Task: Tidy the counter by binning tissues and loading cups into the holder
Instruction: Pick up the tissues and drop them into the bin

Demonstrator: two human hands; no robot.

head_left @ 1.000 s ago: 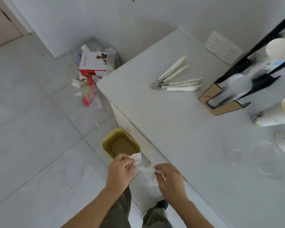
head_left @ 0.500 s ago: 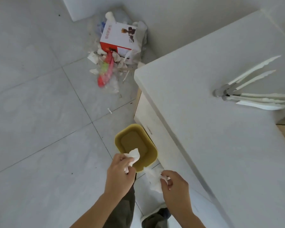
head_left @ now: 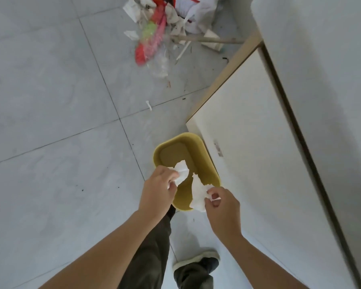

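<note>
Both hands had moved over the bin (head_left: 204,155). Left hand (head_left: 157,189) gripped one tissue (head_left: 181,171); right hand (head_left: 222,203) pinched another (head_left: 197,195), both above its opening. Drop seemed imminent.

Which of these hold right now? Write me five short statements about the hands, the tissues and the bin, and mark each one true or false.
1. The left hand grips a crumpled tissue. True.
2. The right hand holds nothing. False: it pinches a second tissue.
3. The yellow bin stands on the floor beside the white cabinet. True.
4. Both tissues already lie at the bottom of the bin. False: both are in the hands, above the bin's opening.
5. The litter pile sits inside the bin. False: it lies on the floor, well beyond the bin.
</note>
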